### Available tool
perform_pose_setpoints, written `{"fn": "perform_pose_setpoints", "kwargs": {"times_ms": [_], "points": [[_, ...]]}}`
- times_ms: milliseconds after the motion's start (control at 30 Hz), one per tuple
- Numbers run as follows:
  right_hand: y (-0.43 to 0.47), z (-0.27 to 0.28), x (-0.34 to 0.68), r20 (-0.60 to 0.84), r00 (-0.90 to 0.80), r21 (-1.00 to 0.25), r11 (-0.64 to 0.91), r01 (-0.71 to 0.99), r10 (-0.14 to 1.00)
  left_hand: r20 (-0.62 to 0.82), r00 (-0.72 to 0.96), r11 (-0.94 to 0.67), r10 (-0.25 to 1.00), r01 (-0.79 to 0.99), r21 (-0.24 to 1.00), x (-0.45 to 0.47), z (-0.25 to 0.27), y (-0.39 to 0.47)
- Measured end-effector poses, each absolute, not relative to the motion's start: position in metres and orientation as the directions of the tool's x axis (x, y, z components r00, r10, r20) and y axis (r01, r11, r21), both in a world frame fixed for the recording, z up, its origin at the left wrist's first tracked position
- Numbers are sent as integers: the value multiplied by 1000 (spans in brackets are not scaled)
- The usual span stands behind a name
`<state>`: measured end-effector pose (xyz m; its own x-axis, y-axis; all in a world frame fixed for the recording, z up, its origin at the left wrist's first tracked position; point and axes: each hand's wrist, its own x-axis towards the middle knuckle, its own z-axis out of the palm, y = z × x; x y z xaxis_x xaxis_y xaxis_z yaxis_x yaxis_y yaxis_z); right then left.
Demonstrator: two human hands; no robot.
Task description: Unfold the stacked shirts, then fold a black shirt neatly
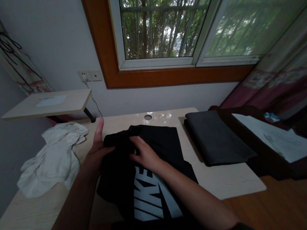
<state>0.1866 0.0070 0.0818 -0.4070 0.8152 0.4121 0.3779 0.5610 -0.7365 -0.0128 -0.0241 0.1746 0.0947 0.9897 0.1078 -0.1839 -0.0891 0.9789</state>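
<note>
A black garment with a large pale NIKE print (pixel 147 198) lies folded and bunched on the pale wooden table (pixel 232 180), its near part reaching the table's front edge. At its left edge is my left hand (pixel 97 154), one finger stretched out away from me and another digit resting against the cloth. The rest of that hand's fingers are hidden or dark. On top of the garment, my right hand (pixel 146 155) has its fingers and thumb curled onto the black fabric. Dim light hides the exact folds between the two hands.
Left on the table is a crumpled white cloth (pixel 51 157), below a raised shelf (pixel 73 102) holding a paper. A dark grey folded item (pixel 214 136) lies to the right. Beyond it, a white sheet (pixel 277 135) rests on a dark surface. A window (pixel 157 26) is behind.
</note>
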Motion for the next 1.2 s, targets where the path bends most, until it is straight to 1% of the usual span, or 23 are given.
{"fn": "perform_pose_setpoints", "kwargs": {"times_ms": [167,267,367,433,500,567,633,700,800,867,900,967,1033,1100,1133,1200], "points": [[6,75,182,409,-397,-728,556,402,822,142,51,-132,989,-167,977,-19,166,-21],[6,70,183,418,-368,-721,550,421,830,141,33,-131,989,-206,970,-23,162,-16],[8,70,190,452,-316,-718,550,427,834,134,-76,-151,988,-288,946,-31,157,-8],[11,77,200,472,-267,-710,542,450,840,125,-161,-169,979,-302,938,-37,153,-3],[15,91,210,491,-225,-695,534,482,842,110,-216,-169,970,-281,945,-43,148,0],[19,110,220,508,-193,-681,529,506,839,109,-234,-166,966,-237,957,-47,142,2],[22,132,227,531,-147,-684,524,507,835,142,-224,-179,964,-154,972,-47,135,3],[23,154,230,558,-66,-712,518,473,827,183,-211,-197,960,-49,979,-47,128,5],[24,182,228,585,44,-758,526,387,810,261,-264,-247,929,86,965,-45,123,9],[24,194,223,595,69,-776,550,309,801,391,-290,-346,873,198,917,-43,123,10],[24,198,219,590,63,-789,558,256,805,467,-259,-404,845,262,876,-41,124,10],[22,202,210,548,16,-833,543,108,836,573,-106,-509,813,348,787,-33,125,6],[18,204,199,477,-70,-878,470,-88,876,565,65,-549,823,352,759,-20,124,1],[10,203,188,398,-196,-900,340,-273,896,485,164,-512,859,317,799,-5,121,-3],[5,202,183,363,-271,-903,265,-340,892,445,174,-478,878,297,827,2,119,-4],[-5,199,177,313,-408,-900,131,-415,857,394,118,-411,911,243,878,16,116,-3]]}}
